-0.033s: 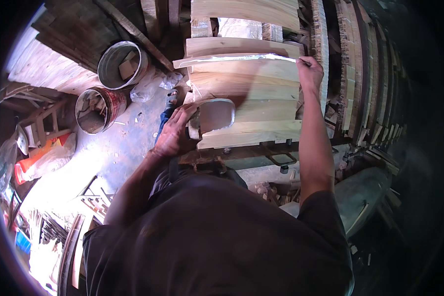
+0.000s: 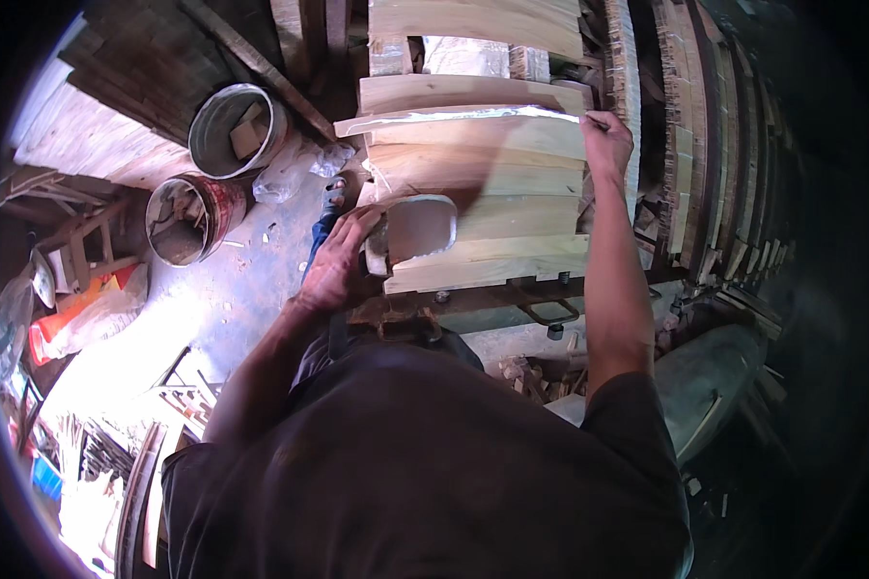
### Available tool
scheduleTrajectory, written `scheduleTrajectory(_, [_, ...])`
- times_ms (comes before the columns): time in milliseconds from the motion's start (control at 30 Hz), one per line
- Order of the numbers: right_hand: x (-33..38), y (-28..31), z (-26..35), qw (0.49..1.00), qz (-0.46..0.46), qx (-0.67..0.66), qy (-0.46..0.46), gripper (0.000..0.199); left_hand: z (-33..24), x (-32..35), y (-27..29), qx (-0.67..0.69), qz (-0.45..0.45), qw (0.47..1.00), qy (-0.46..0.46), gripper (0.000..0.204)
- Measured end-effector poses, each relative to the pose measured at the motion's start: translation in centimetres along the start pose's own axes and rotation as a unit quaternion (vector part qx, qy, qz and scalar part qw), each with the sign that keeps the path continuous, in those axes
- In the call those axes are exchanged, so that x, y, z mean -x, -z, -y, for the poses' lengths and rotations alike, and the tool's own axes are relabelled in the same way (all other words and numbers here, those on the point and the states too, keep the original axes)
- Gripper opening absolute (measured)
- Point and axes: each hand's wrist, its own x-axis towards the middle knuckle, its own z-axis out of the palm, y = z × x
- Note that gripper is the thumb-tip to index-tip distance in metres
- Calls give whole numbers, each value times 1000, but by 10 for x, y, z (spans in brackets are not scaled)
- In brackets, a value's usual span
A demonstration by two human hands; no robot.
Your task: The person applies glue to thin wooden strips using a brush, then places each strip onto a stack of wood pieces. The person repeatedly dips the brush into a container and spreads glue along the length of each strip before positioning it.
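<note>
My left hand [image 2: 341, 261] is closed round the near-left end of a shallow, rounded container [image 2: 429, 224] with a whitish rim. The container is tilted over the pale boards, and what is in it cannot be made out. My right hand [image 2: 608, 145] pinches the right end of a narrow wooden board [image 2: 357, 125]. White, wet-looking stuff, perhaps glue, runs along that board's upper edge. Beneath and around it, several pale wooden boards [image 2: 483, 217] lie side by side, crossing from left to right. My right thumb and fingertips are pressed together.
At left on the floor stand a grey bucket [image 2: 237, 130] and a red-and-white bucket [image 2: 195, 220], both holding wood scraps. Metal clamp handles [image 2: 550, 311] stick out along the near edge of the boards. Long stacked wood pieces [image 2: 690, 135] fill the right side. Crumpled clear plastic [image 2: 278, 183] lies beside the buckets.
</note>
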Motion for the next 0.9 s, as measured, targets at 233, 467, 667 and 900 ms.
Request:
scheduleTrajectory(233, [-14,24,-19,998,-46,-4,-45,18,67,13,5,0,-25,994,102,90])
scheduleTrajectory(467, [-29,34,-49,990,-127,50,-46,20,137,-63,17,69,-82,952,287,94])
scheduleTrajectory(667, [-16,35,-5,968,-170,172,-71,17,161,-105,6,160,-74,948,265,76])
scheduleTrajectory(900, [13,11,-17,964,-213,154,37,13,209,-120,-22,181,-61,951,245,46])
